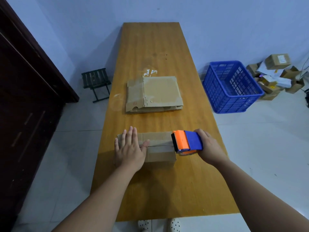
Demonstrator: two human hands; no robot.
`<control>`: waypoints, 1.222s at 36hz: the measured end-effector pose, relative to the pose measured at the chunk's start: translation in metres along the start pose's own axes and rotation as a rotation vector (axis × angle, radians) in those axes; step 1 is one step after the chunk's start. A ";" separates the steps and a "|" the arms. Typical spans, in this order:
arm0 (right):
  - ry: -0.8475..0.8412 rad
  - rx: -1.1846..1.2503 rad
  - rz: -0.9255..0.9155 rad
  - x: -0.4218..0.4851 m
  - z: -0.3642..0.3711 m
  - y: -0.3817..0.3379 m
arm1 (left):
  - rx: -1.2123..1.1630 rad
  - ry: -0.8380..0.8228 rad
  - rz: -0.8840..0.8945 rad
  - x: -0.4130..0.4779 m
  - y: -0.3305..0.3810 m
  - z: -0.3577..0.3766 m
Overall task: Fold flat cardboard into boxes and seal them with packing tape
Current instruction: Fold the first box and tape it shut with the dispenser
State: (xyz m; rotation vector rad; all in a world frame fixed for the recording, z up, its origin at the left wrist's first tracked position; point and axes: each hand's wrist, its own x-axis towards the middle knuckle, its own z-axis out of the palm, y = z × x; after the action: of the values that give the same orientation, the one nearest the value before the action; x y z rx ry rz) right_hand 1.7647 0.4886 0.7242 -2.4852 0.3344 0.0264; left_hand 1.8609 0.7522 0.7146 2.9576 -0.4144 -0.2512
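You are working with your left hand [129, 150] and right hand [209, 148] bare. Your left forearm [100, 198] and right forearm [250, 186] are showing uncovered from the wrists to the near edge of the view. On your left foot [144, 225] and right foot [173, 224] you are wearing white footwear dotted with small dark spots. Whether these are socks or slippers is not showing clearly, since only part of each is appearing.
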 end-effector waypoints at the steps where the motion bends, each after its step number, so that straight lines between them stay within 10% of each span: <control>1: 0.004 0.009 0.008 0.000 0.003 0.001 | 0.000 -0.005 0.000 0.000 0.000 0.000; 20: 0.097 0.342 0.151 -0.014 0.048 0.021 | 0.067 -0.090 -0.007 0.001 0.003 -0.006; 44: 0.105 0.028 -0.065 -0.006 0.011 0.015 | 0.029 -0.145 0.374 0.010 0.059 0.002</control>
State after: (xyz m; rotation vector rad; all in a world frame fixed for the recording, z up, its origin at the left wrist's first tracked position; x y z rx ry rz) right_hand 1.7556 0.4848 0.7076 -2.4735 0.2950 -0.1350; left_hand 1.8550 0.6926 0.7212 2.8226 -0.9811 -0.4149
